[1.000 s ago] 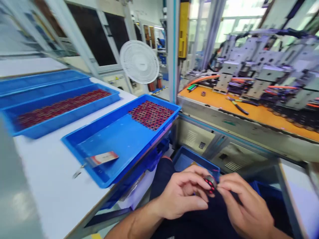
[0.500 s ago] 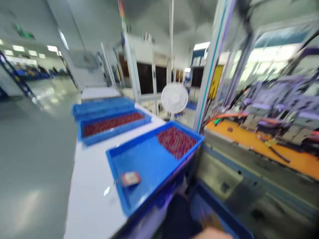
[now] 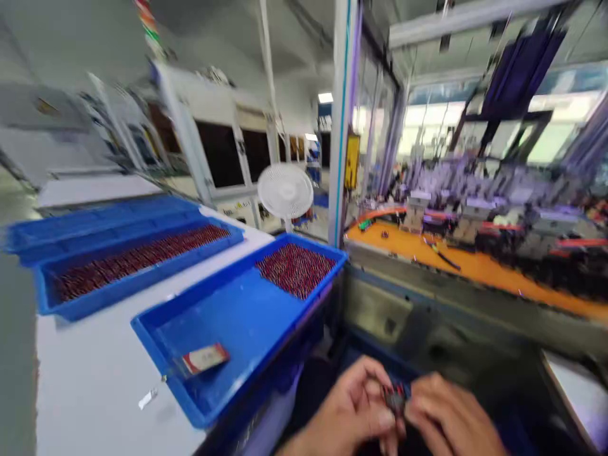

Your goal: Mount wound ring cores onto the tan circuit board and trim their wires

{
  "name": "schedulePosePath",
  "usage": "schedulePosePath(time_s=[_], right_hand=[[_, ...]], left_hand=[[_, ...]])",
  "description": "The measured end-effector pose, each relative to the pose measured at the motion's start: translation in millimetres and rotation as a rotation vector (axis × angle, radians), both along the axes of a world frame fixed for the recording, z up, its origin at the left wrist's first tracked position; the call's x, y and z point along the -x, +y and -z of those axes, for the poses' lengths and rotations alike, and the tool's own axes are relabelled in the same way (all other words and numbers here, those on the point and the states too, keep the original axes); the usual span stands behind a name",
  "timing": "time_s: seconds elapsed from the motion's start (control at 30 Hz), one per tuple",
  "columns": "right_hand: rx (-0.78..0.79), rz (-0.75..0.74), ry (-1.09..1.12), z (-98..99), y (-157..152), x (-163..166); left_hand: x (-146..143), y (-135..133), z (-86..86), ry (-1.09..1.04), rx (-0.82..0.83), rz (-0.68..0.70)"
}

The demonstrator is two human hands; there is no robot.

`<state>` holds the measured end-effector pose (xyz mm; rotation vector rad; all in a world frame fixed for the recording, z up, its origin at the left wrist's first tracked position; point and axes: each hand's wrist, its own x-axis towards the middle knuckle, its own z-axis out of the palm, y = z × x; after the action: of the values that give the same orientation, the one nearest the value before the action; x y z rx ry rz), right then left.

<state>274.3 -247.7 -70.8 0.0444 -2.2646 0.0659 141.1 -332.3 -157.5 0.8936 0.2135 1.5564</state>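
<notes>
Low at the bottom of the head view, my left hand (image 3: 354, 405) pinches a small dark part with red bits (image 3: 395, 399) between thumb and fingers. From the other side my right hand (image 3: 449, 411) closes on the same part, its fingers bent and somewhat blurred. The part's exact kind is too small to make out. Left of my hands lies a blue tray (image 3: 228, 323), with rows of small dark red parts (image 3: 297, 269) packed at its far end. A small red and white box (image 3: 206, 359) rests at its near end.
A second blue tray (image 3: 66, 307) full of the red parts and more blue trays (image 3: 109, 218) stand on the white table (image 3: 85, 373). A white fan (image 3: 285, 190) is behind. To the right, a machine with an orange bench (image 3: 399, 247) sits past a metal post (image 3: 342, 126).
My view has swung to the right, so the trays appear further left. Both hands have come into sight with the small dark part; before, only a blurred bit of one hand showed.
</notes>
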Motion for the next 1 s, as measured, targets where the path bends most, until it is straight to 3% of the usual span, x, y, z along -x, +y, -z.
schedulePosePath(time_s=[0.1, 0.27, 0.4, 0.57, 0.63, 0.87, 1.0], right_hand=[[0.163, -0.048, -0.111, -15.3, 1, -10], [0.281, -0.045, -0.094, -17.0, 14, -7], [0.179, -0.110, -0.060, -19.2, 14, -9], [0.113, -0.194, -0.100, -19.6, 20, -15], [0.111, -0.190, -0.118, -18.9, 23, -17], [0.071, -0.066, -0.065, -14.7, 21, -19], [0.137, -0.033, -0.034, -15.5, 17, -16]], left_hand=[[-3, -1, -15.0, 0.018, -0.066, -0.128], [-1, 1, -36.8, -0.054, -0.112, -0.265], [-4, 6, -37.4, -0.119, -0.072, -0.180], [-2, 16, -35.1, 0.082, 0.110, 0.125], [-1, 17, -33.1, 0.116, 0.123, 0.166], [-8, 12, -25.5, 0.057, 0.012, -0.038], [-17, 12, -26.6, -0.132, -0.117, -0.159]])
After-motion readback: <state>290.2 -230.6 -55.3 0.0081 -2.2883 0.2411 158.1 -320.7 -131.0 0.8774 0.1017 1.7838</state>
